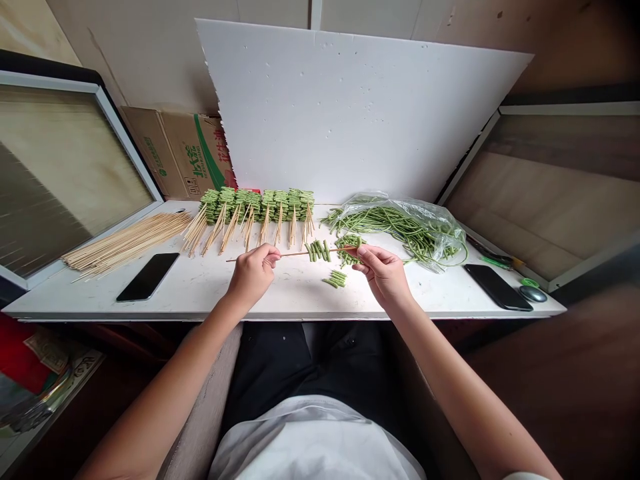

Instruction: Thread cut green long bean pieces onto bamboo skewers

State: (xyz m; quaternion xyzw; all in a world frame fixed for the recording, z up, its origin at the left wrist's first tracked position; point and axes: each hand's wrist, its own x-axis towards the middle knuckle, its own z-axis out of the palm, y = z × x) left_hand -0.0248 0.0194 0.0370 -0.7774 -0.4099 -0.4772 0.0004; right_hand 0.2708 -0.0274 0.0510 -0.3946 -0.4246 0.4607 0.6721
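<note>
A: Left hand [254,268]?
B: Curled tightly around one bamboo skewer [294,254]; threaded bean pieces [319,251] between the hands.
A: Right hand [385,270]?
B: Pinching a single bean segment [359,244] at the skewer's end.
A: Beyond the left?
B: Stacked bean skewers [270,202].
A: Beyond the right?
B: Long beans [387,222], partly under clear plastic [427,215].

Between our left fingers [271,254] and right fingers [367,253] we see a skewer [296,254] of smooth, matt wood — the same dry-looking wood as the skewers [125,243] beyond the left ones. Farther out past the right fingers, our plastic bag [425,212] is clear, crinkled and glossy. Below our fingers, the table [200,293] looks smooth; well beyond them, the board [345,113] is matt, pitted and foam-like.
</note>
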